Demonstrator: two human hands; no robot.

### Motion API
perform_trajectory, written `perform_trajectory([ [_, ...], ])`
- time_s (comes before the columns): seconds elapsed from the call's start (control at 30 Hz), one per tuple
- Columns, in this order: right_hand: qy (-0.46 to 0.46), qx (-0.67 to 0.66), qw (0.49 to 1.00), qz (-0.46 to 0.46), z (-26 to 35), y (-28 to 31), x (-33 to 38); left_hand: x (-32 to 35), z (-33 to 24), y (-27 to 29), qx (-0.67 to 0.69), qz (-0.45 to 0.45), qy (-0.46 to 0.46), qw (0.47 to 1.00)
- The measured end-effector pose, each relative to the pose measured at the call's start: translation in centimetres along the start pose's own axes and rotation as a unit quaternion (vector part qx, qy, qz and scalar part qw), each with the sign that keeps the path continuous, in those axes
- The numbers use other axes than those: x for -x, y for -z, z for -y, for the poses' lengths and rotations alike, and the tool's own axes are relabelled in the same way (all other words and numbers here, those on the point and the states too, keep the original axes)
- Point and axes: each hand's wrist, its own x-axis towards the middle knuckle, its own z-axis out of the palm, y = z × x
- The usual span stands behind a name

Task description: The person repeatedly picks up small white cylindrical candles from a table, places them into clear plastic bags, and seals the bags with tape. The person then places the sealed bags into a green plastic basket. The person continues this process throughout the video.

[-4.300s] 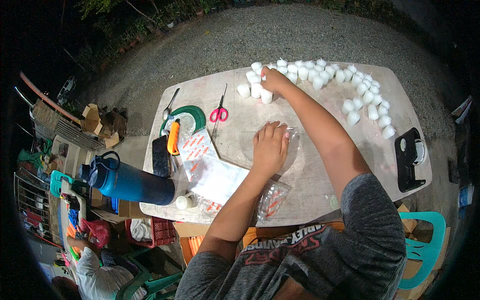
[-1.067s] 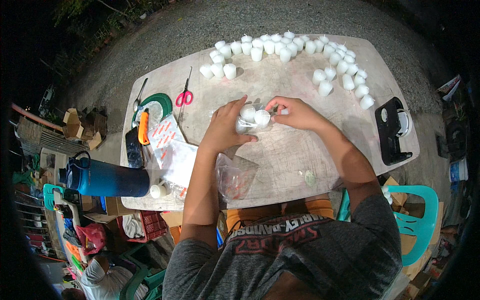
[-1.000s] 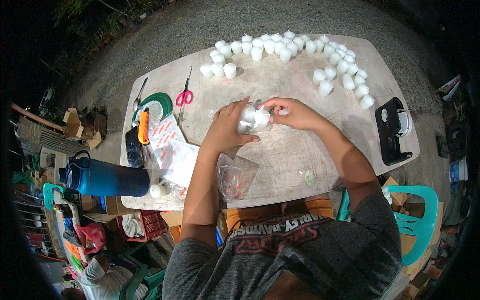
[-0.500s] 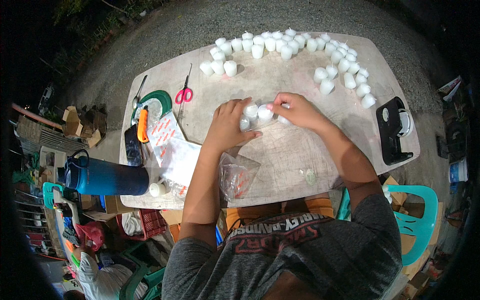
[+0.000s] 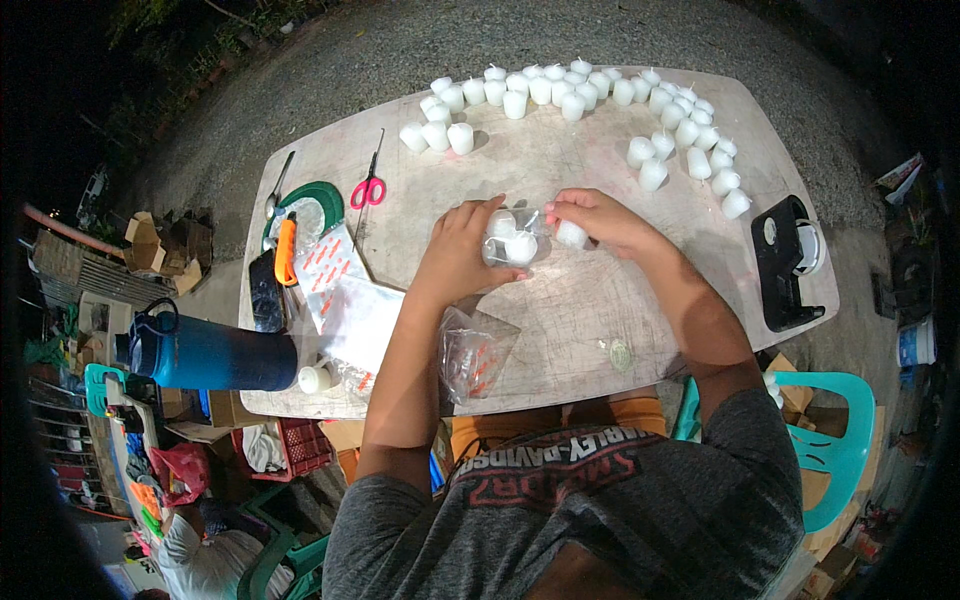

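My left hand (image 5: 465, 245) curls round a small clear plastic bag (image 5: 541, 236) that has white candles (image 5: 520, 246) inside, thumb at the near side and fingers at the far side. With thumb and forefinger, my right hand (image 5: 598, 220) pinches at the bag's right edge. A single white candle (image 5: 571, 236) stands beneath my right fingers, just right of the bag; whether the hand touches it is unclear. Many more white candles (image 5: 515, 104) with short wicks stand in an arc along the table's far edge and far right.
The pale table (image 5: 560, 340) also carries pink-handled scissors (image 5: 369, 190), an orange cutter (image 5: 286, 250), a green tape roll (image 5: 325, 192), plastic wrappers (image 5: 365, 315), a blue bottle (image 5: 215, 345) and a black tape dispenser (image 5: 783, 265). A teal chair (image 5: 850, 440) stands right; another person (image 5: 215, 550) sits lower left.
The candles by my left hand have shifted and now sit closer together in the bag. My right fingertips have moved slightly, and the candle under them shows more fully.
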Motion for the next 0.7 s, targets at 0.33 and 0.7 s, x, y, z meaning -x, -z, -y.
perform_trajectory([
  [0.33, 0.243, 0.305, 0.901, -0.189, -0.5, -3.2, 0.9, -0.2, -0.2, 0.1, 0.014, 0.003, 0.002, 1.000],
  [0.7, 0.200, 0.061, 0.977, -0.048, -1.5, -2.3, -1.1, -0.2, -0.5, 0.6, 0.002, 0.024, -0.047, 0.999],
])
